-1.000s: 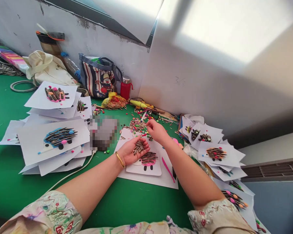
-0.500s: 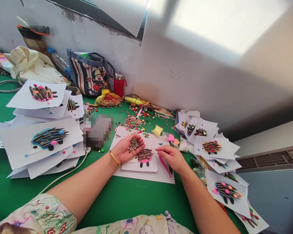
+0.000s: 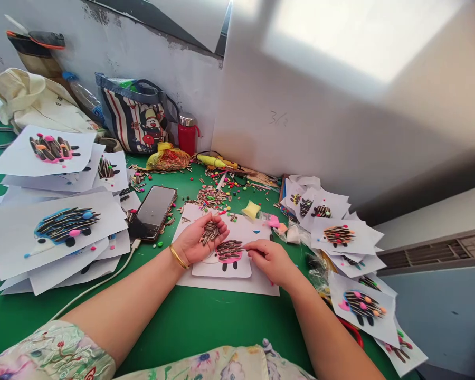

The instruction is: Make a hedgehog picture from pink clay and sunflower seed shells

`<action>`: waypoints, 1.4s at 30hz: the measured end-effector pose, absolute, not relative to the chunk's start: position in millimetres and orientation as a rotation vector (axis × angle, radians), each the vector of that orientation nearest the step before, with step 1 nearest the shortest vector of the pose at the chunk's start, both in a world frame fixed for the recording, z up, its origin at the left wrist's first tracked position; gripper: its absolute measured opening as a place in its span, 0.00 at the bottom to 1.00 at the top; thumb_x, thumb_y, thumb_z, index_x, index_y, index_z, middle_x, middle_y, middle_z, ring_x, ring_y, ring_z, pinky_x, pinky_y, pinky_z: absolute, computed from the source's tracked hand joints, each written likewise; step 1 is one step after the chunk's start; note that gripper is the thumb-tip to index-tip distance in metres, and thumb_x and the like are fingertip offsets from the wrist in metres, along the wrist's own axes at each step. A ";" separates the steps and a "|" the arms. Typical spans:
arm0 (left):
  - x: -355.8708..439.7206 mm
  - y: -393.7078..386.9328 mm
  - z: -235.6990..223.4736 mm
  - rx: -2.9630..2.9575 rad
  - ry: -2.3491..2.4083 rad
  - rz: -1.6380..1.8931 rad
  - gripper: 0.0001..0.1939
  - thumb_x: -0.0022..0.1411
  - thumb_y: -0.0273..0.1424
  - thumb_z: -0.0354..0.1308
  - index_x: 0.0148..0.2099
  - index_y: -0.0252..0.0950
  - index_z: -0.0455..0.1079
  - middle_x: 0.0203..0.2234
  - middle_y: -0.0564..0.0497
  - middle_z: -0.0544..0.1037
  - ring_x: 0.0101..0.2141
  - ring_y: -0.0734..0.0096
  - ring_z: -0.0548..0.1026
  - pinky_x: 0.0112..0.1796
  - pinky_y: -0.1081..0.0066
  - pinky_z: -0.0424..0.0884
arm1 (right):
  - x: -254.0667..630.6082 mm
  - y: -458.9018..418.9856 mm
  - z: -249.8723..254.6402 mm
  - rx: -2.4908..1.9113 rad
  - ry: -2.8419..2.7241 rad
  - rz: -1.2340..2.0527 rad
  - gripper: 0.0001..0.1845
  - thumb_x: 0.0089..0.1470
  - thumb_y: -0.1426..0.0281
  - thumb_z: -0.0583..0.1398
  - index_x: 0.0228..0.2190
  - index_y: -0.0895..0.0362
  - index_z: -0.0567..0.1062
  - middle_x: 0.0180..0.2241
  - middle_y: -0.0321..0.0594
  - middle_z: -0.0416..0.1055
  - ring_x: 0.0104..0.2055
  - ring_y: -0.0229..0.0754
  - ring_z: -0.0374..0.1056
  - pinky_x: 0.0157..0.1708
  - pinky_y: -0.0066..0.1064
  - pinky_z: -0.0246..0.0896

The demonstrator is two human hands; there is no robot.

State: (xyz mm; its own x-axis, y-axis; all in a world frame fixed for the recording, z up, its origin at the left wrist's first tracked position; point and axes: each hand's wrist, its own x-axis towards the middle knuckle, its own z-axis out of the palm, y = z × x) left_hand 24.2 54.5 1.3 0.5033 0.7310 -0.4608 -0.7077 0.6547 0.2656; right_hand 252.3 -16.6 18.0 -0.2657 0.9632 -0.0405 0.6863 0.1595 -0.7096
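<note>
My left hand (image 3: 196,240) is turned palm up and cupped around a small heap of striped sunflower seeds (image 3: 211,232). Under and beside it lies a white card (image 3: 206,271) bearing a pink clay hedgehog (image 3: 230,255) covered in sunflower seeds, with two dark feet. My right hand (image 3: 269,258) is at the card's right side, thumb and forefinger pinched close to the hedgehog's spines. Whatever is between those fingertips is too small to make out. A larger white sheet (image 3: 186,282) lies beneath the card.
Stacked hedgehog cards (image 3: 8,232) stand at left, more cards (image 3: 360,301) at right. A phone (image 3: 152,214) with a white cable lies left of the sheet. Loose seeds (image 3: 214,196), yellow clay (image 3: 251,209), a red flask (image 3: 187,134) and a striped bag (image 3: 130,119) are farther back.
My right hand has moved left to the hedgehog's right edge, its fingers now pinched there. My left hand still cups the seeds. The view has shifted slightly.
</note>
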 end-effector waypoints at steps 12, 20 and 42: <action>23.8 54.2 4.9 0.040 0.600 0.881 0.13 0.68 0.31 0.52 0.33 0.29 0.70 0.27 0.46 0.73 0.31 0.70 0.76 0.41 0.64 0.78 | 243.8 -17.3 18.9 -1.659 -2.144 0.679 0.09 0.55 0.71 0.58 0.34 0.52 0.79 0.34 0.36 0.77 0.37 0.40 0.70 0.37 0.29 0.60; 24.5 53.9 3.1 0.051 0.593 0.882 0.14 0.68 0.32 0.52 0.33 0.28 0.70 0.27 0.45 0.74 0.31 0.70 0.77 0.41 0.64 0.78 | 233.8 -19.6 14.8 -1.676 -2.101 0.684 0.09 0.53 0.74 0.58 0.32 0.52 0.78 0.32 0.34 0.77 0.34 0.39 0.69 0.34 0.28 0.60; 25.1 53.5 4.7 0.058 0.602 0.880 0.14 0.68 0.32 0.51 0.33 0.29 0.70 0.27 0.45 0.74 0.31 0.70 0.77 0.41 0.64 0.78 | 232.4 -14.3 6.2 -1.635 -2.437 0.325 0.10 0.58 0.73 0.59 0.37 0.52 0.81 0.35 0.40 0.75 0.38 0.40 0.71 0.39 0.28 0.63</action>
